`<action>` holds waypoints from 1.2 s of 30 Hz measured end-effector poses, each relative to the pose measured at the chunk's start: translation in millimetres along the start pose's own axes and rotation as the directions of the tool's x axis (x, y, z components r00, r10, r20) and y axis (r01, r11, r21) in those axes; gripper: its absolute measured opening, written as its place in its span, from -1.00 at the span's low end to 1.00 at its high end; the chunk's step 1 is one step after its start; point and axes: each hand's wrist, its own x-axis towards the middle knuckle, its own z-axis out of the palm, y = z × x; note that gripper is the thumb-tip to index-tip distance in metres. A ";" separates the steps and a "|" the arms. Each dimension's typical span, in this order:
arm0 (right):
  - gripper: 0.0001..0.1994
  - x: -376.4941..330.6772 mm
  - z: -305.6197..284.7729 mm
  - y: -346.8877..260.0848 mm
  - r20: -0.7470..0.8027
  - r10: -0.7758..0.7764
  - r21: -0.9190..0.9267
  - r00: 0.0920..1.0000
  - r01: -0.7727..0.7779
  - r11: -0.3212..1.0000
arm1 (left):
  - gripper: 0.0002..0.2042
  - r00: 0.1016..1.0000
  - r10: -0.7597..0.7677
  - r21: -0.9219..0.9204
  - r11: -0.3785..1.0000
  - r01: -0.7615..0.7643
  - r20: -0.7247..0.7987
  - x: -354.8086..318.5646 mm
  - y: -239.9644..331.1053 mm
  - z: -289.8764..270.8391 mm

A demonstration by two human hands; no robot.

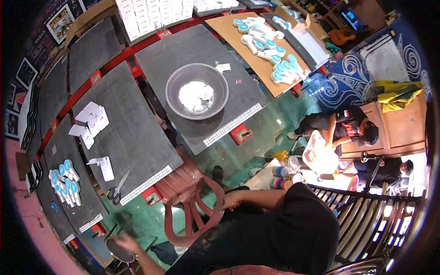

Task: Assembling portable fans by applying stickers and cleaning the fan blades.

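My right hand is closed on the top edge of the back of a brown plastic chair, which stands at the tables' near side. My left hand, smeared by motion, is over the rim of a round stool with a dark seat at the lower left; whether its fingers grip the rim is unclear. On the dark table ahead lie black-handled scissors, a white folded card piece and several unfolded white cartons.
A grey basin with white scraps sits on the middle table. White-and-blue handheld devices lie on the left table and on a cardboard sheet. White boxes are stacked behind. Two people work at the right, near a slatted railing.
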 end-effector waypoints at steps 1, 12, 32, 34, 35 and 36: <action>-0.34 8.4 -1.2 10.9 -0.010 0.000 0.031 1.000 0.001 1.000 | -0.50 0.976 0.163 -0.045 0.986 -0.158 0.143 -53.2 71.0 24.3; -0.46 -41.6 -75.9 29.1 0.008 -0.042 -0.080 0.999 0.043 0.996 | -0.60 0.242 0.246 -0.222 0.967 -0.122 0.939 -322.0 170.5 100.9; -0.64 -416.7 -384.8 346.2 -0.841 0.179 0.146 -0.511 0.105 0.984 | -0.93 0.938 0.300 -0.465 0.865 -0.190 0.173 -380.7 552.1 165.8; -0.21 -429.9 -409.5 398.9 -0.906 0.089 0.129 -0.413 -0.069 0.989 | -0.91 0.832 0.430 -0.504 0.835 -0.219 0.352 -400.7 611.4 199.0; -0.21 -431.7 -420.8 419.8 -0.918 0.081 0.120 -0.388 -0.076 0.990 | -0.89 0.766 0.455 -0.542 0.824 -0.168 0.455 -413.8 656.4 213.7; -0.11 -426.5 -428.3 447.9 -0.944 0.081 0.099 -0.319 -0.043 0.994 | -0.83 0.693 0.305 -0.594 0.774 0.219 0.653 -432.0 711.1 221.4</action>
